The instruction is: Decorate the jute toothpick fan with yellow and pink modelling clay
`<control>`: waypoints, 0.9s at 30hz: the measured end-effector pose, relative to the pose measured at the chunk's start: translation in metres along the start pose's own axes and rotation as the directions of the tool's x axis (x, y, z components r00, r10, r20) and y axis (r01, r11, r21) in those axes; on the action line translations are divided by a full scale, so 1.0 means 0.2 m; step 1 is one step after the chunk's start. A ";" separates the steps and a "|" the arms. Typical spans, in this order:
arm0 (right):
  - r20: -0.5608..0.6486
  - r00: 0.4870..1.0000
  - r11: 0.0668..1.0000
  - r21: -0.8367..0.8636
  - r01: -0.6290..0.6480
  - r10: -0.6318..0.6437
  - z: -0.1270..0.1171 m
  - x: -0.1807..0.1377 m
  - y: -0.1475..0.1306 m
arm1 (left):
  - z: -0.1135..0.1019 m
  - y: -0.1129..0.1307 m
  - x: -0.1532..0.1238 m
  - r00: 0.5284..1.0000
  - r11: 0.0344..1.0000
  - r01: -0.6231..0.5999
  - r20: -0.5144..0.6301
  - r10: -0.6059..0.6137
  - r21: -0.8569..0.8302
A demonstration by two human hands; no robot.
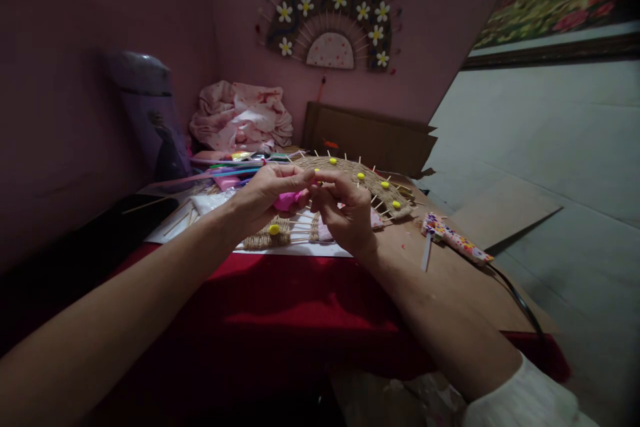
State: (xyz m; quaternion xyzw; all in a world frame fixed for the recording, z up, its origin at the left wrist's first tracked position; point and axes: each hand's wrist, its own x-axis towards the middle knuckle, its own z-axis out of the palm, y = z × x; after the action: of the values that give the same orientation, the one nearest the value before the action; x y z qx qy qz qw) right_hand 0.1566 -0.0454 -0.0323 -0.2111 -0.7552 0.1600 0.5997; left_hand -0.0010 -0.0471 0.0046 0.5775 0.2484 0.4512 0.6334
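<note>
One pink piece (287, 201) in curled left fingers (299, 179); right fingers (336, 180) pinched, contents unclear; one glue gun (457, 241).

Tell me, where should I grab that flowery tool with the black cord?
Probably around its flowery handle, coming from above on the right: that part lies long and slim toward the black cord, away from the pale strip at the other end.

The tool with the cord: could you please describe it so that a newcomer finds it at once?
On the table, look to the right of the right hand. The tool lies there, beside the woven arch; unlike that arch, it has a multicoloured pattern and a black cord.
</note>
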 end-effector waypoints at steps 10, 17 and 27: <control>0.024 1.000 1.000 -0.020 0.017 -0.016 -0.01 0.00 0.00 | 0.00 0.00 0.00 1.000 1.000 -0.009 0.005 0.009 0.011; 0.062 0.998 0.998 -0.060 0.020 -0.016 -0.01 0.00 0.00 | 0.01 0.00 0.00 1.000 1.000 -0.002 -0.015 0.002 0.006; 0.074 0.997 0.997 -0.076 0.016 -0.011 -0.01 0.00 0.00 | 0.01 0.01 0.00 1.000 1.000 -0.007 -0.021 0.008 0.027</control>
State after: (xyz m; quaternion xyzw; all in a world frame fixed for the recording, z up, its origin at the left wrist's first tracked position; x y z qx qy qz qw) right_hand 0.1581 -0.0459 -0.0315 -0.2228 -0.7837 0.1347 0.5640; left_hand 0.0010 -0.0478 0.0066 0.5821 0.2591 0.4563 0.6211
